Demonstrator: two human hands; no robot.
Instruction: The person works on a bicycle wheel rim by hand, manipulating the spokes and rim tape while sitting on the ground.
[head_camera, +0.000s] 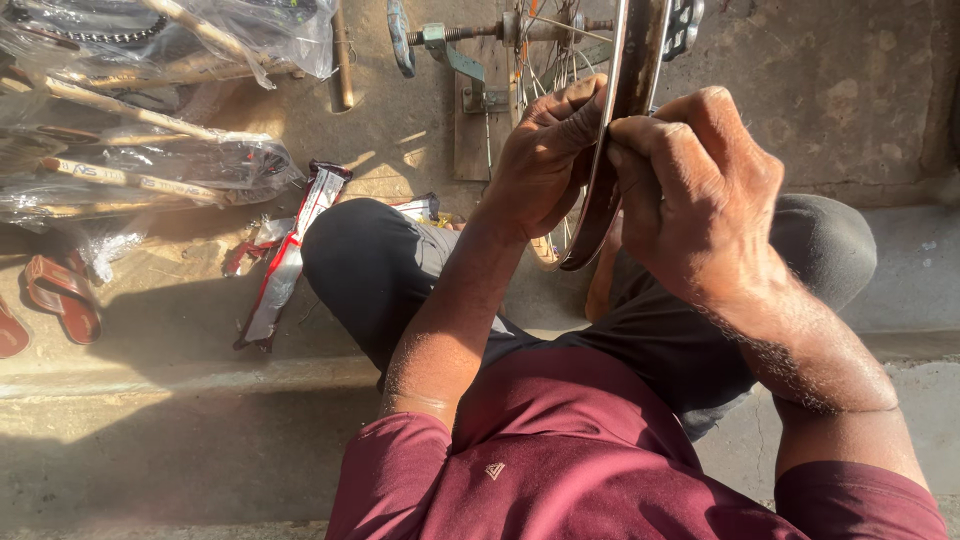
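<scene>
Above my knees, the bicycle wheel rim (612, 130) stands edge-on and upright; my left hand (545, 160) and right hand (695, 190) pinch it from opposite sides, fingers (570, 105) clenched on the metal. Plastic-wrapped frame parts (150, 170) lie left on the floor (200, 420)

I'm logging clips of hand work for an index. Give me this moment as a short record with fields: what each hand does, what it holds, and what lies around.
left hand: left hand grips the bicycle wheel rim from its left side, fingers curled onto the edge
right hand: right hand pinches the same rim from the right
wheel: upright, spokes and axle visible
posture: squatting, knees in dark trousers
ground left: plastic-wrapped bicycle parts, sandal, torn wrapper
</scene>
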